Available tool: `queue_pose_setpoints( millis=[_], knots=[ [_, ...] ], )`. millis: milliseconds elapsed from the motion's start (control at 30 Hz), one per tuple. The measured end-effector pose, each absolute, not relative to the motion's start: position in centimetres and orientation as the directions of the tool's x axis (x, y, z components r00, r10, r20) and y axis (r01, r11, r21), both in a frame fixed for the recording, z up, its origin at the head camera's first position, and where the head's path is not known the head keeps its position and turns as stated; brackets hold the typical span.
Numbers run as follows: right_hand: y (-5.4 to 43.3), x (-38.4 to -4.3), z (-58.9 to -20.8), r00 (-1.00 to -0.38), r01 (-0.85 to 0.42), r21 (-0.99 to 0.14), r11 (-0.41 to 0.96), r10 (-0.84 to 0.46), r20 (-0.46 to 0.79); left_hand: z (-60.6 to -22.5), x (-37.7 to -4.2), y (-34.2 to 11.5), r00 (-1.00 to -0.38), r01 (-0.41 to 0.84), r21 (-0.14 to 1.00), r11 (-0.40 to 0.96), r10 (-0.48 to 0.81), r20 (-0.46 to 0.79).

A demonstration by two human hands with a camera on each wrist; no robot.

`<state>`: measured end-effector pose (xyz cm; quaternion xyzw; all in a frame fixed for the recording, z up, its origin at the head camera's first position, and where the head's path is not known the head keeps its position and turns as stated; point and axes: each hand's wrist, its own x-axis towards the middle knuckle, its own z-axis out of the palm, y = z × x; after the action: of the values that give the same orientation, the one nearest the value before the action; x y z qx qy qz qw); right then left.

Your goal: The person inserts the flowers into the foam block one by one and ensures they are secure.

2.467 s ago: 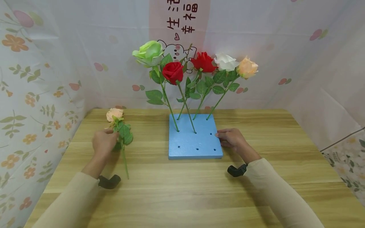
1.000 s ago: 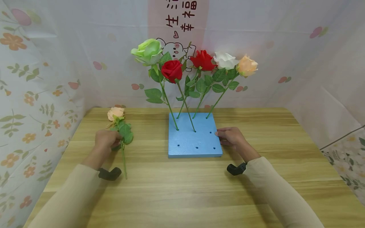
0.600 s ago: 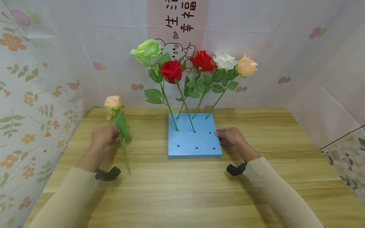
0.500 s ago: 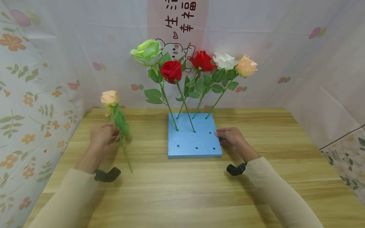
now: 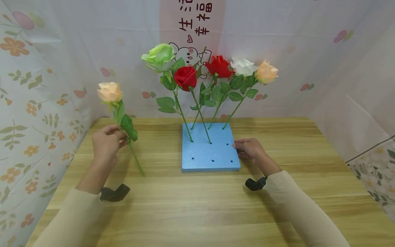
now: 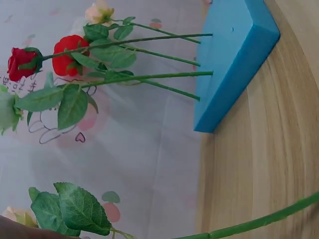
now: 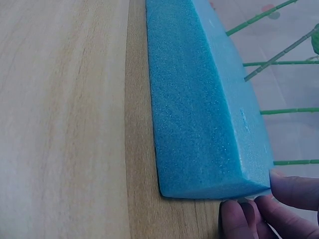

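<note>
In the head view, my left hand [image 5: 106, 142] pinches an artificial peach rose [image 5: 110, 92] by its leafy stem. The bloom leans up and left, while the stem's lower end points down toward the table. My right hand [image 5: 251, 149] holds the right edge of a blue foam block [image 5: 202, 155], thumb at the top edge and fingers curled against the side, as the right wrist view shows. Standing in the block are a green rose [image 5: 160, 57], two red roses [image 5: 186, 78], a white rose [image 5: 243, 66] and another peach rose [image 5: 266, 72]. Several small holes show in its front part.
The block rests on a wood-grain table [image 5: 191, 206]. Behind it and along both sides hang patterned cloths [image 5: 132, 31]. A black wrist camera [image 5: 115, 192] sits on the left wrist, with another wrist camera [image 5: 256, 184] on the right.
My left hand has lifted the peach rose off the table, tilting its bloom up and to the left. The right hand stays at the block's edge.
</note>
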<state>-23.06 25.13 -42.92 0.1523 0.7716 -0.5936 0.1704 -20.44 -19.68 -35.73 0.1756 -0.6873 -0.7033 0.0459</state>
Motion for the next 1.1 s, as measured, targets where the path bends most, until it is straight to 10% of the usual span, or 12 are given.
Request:
queue_pose_setpoints(
  millis=[1100],
  knots=[
    [25.2, -23.1, -43.0, -0.893, 0.444, -0.856, 0.265, 0.051, -0.447, -29.8, -14.4, -11.3, -0.918, 0.345, 0.938, 0.043, -0.194, 0.346]
  ],
)
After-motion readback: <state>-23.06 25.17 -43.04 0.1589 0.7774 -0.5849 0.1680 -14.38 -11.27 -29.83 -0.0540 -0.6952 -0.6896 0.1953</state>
